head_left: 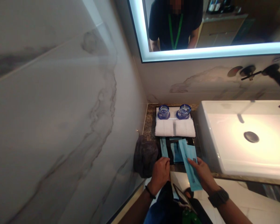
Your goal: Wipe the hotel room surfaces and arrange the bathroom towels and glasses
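Observation:
My right hand (202, 172) is closed on light blue flat packets (190, 166), pinched between thumb and fingers over the counter's front edge. Fingers curled, my left hand (161, 170) rests at the front left corner of a black tray (170, 152); whether it grips anything is hidden. More blue packets (176, 153) lie in the tray. Behind them are folded white towels (164, 128) and two glasses (184, 111) with blue rims, standing upside down.
A dark grey cloth (146, 157) lies by the left wall. To the right sits a white basin (214, 140) under a black faucet (278, 77). A lit mirror (200, 54) above reflects a person with a green lanyard.

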`<state>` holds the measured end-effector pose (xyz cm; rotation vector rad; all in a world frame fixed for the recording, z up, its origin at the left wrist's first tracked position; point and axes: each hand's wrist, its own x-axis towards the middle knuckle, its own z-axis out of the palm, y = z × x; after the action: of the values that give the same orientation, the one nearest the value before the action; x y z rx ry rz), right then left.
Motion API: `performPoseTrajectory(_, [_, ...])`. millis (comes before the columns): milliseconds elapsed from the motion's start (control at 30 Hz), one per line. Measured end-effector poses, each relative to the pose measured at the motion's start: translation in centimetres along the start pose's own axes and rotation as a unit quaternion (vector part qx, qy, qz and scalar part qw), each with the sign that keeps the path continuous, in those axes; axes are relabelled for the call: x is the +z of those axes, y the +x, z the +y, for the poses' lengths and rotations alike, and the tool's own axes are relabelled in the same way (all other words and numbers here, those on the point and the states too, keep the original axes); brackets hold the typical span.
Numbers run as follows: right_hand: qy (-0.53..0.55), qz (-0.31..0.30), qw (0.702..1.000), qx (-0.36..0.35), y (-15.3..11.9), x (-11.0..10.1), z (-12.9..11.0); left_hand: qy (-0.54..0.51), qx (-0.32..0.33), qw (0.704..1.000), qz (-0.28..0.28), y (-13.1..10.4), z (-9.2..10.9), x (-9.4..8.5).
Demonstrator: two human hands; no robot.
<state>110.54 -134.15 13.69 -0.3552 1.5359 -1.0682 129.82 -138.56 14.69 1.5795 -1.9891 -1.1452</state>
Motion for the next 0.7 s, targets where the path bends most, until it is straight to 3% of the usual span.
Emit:
performPoseTrajectory(67, [0.006,-0.001,1.000,-0.004,0.0,0.5,-0.1,-0.122,-0.064,0.989,-0.053,0.2,0.7,1.1])
performPoseTrajectory(167, [0.008,-0.003,1.000,-0.011,0.0,1.2,-0.2,-0.290,-0.165,0.928,-0.163,0.2,1.9,3.0])
performPoseTrajectory(233, [-0.001,-0.002,1.000,-0.019,0.1,1.6,0.0,-0.339,-0.181,0.905,-0.182,0.2,2.5,4.1])
performPoseTrajectory(367, [-0.031,-0.002,0.999,-0.040,0.4,1.8,0.5,-0.356,-0.189,0.904,-0.139,0.2,2.6,4.6])
performPoseTrajectory(533, [-0.133,0.007,0.987,-0.086,1.4,0.2,0.1,-0.364,-0.177,0.911,-0.076,0.2,0.9,1.8])
performPoseTrajectory(700, [-0.328,0.048,0.929,-0.163,3.8,-1.7,-1.4,-0.340,-0.191,0.921,0.007,0.4,-1.3,0.3])
